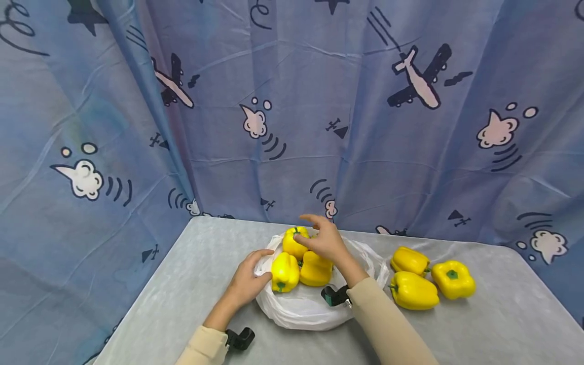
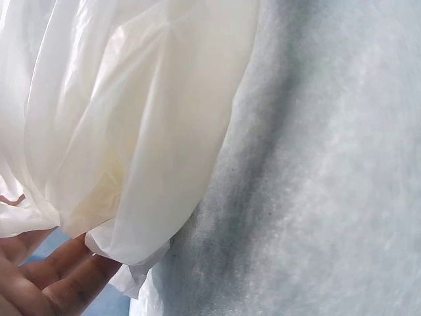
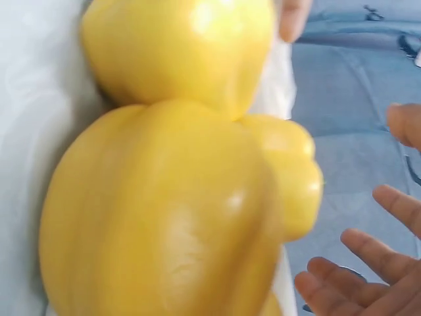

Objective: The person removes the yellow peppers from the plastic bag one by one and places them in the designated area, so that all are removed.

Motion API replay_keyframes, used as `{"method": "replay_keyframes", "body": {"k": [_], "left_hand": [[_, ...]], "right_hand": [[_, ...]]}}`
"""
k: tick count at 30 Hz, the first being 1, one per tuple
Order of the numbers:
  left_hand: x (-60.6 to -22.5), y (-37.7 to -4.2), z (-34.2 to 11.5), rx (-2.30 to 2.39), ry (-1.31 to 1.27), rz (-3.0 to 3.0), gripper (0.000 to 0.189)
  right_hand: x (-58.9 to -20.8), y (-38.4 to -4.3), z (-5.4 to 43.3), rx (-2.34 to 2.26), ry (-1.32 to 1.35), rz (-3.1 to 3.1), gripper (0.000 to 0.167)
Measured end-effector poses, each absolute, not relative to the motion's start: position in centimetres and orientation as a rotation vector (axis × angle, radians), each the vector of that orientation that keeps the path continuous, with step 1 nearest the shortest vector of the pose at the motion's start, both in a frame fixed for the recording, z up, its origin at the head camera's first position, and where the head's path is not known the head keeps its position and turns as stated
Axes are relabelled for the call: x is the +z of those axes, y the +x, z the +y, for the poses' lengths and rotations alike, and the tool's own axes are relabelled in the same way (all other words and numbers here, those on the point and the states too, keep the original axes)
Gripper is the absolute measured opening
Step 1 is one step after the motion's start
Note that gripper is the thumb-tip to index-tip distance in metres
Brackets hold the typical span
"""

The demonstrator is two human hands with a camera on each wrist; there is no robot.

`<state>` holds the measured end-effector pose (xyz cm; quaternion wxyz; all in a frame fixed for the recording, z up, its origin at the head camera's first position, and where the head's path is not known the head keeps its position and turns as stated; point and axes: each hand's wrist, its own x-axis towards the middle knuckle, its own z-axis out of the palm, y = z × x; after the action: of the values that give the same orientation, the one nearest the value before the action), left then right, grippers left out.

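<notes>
A white plastic bag sits with its mouth spread wide, several yellow bell peppers inside it. My left hand holds the bag's left rim, thumb on the inner side near the front-left pepper; in the left wrist view its fingers lie against the outside of the plastic. Over the back of the bag, my right hand has its fingers spread and holds nothing. It partly hides the back pepper and overlaps the one at the right. The right wrist view shows a large pepper up close, beside the spread fingers.
Three more yellow bell peppers lie on the grey-covered table to the right of the bag: one at the back, one in front and one farther right. A blue patterned curtain hangs behind the table.
</notes>
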<state>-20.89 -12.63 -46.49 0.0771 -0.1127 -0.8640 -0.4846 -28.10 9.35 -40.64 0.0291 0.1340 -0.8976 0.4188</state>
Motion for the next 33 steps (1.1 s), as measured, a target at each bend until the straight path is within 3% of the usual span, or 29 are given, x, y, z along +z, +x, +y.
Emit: {"method": "replay_keyframes", "body": {"k": [13, 33], "left_hand": [[-46.4, -21.0, -12.6, -1.446, -0.322, -2.610, 0.048], [-46.5, -21.0, -12.7, -1.453, -0.328, -2.624, 0.047]], "right_hand": [[-42.1, -29.3, 8.8, 1.098, 0.480, -2.894, 0.058], [-43.1, -29.8, 8.3, 1.184, 0.467, -2.897, 0.051]]}}
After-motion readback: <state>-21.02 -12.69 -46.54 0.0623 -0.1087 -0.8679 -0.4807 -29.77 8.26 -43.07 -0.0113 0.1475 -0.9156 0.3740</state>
